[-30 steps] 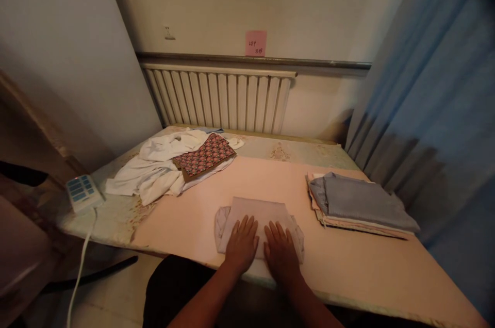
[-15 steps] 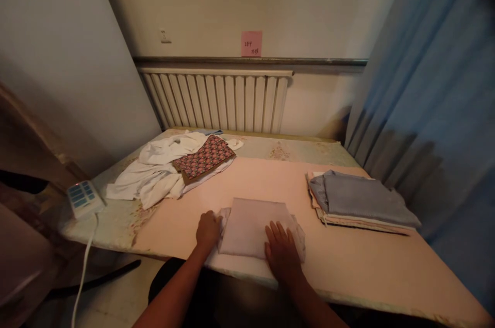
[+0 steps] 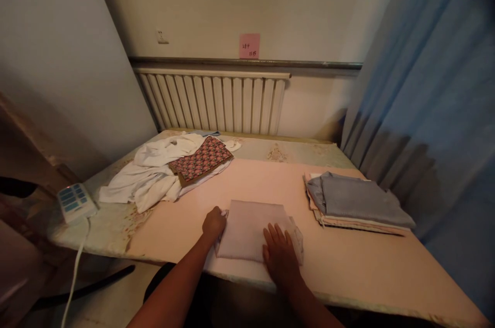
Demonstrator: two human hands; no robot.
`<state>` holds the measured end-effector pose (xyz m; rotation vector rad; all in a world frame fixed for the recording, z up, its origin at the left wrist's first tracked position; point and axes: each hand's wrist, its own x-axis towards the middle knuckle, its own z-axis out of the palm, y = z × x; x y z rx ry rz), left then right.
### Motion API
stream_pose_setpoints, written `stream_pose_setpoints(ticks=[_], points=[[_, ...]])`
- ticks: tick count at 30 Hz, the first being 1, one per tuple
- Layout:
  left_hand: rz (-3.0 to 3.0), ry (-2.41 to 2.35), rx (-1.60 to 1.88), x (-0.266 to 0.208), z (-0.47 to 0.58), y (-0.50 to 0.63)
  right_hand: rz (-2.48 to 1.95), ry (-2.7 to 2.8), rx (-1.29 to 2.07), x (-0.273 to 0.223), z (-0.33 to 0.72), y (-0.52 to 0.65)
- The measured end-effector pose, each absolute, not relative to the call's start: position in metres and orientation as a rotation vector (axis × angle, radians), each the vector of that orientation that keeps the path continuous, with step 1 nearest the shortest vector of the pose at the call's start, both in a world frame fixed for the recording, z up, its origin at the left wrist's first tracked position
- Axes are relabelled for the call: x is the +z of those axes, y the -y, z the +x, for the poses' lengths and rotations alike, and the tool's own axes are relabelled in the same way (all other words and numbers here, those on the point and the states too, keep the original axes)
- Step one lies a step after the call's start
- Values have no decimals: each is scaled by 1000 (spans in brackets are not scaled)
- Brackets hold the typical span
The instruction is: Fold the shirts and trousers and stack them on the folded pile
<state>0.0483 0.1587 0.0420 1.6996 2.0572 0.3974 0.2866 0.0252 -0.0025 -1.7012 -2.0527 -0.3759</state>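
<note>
A pale lilac folded cloth (image 3: 247, 230) lies near the table's front edge, flat on top with bunched layers showing at both sides. My left hand (image 3: 214, 226) is closed on the bunched layer at its left side. Flat on the right part of the cloth rests my right hand (image 3: 279, 256), fingers stretched out and a little apart. Whether the cloth is a whole garment cannot be told from its folded shape.
Right of the cloth is a stack of folded fabrics topped by a grey-blue one (image 3: 356, 196). White crumpled cloths (image 3: 143, 178) and a red patterned cloth (image 3: 203, 160) lie at back left. A corded power strip (image 3: 76, 203) sits at the left edge. A blue curtain (image 3: 417, 111) hangs at right.
My left hand has shifted slightly in and up along the cloth's left side. My right hand stays flat on it. The whole view has moved slightly.
</note>
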Motion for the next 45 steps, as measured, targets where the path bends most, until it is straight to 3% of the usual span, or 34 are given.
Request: stream_pose_setpoints(ticks=[15,45], points=[[1605,-1841,587,22,45,-161,-1710,2054,-354,-1,287,-24],[1588,-1882,381,44,68,-164,-1700,2050,-320,-2,286,-23]])
